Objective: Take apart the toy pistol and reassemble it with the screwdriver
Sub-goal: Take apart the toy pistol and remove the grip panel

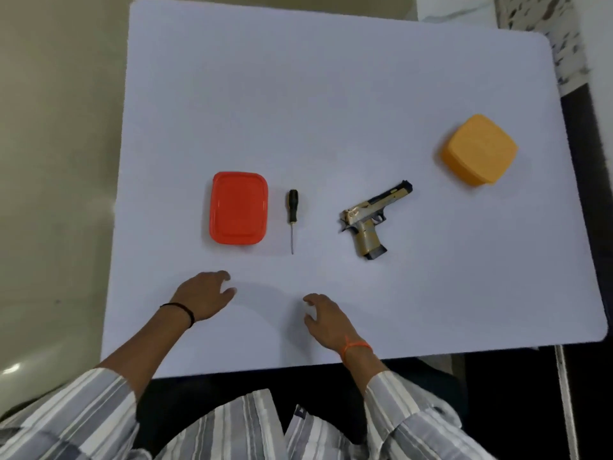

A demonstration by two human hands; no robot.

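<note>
A white desk (331,94) carries four things: one toy pistol (373,220) near centre, lying whole with its muzzle toward 1 o'clock; one screwdriver (292,215) at its 9 o'clock, tip toward 6; one red lid (238,207) just beyond that; one orange container (479,150) at 2 o'clock. Two hands sit at 6 o'clock, left hand (205,293) and right hand (323,315), fingers loosely curled, holding nothing.
</note>
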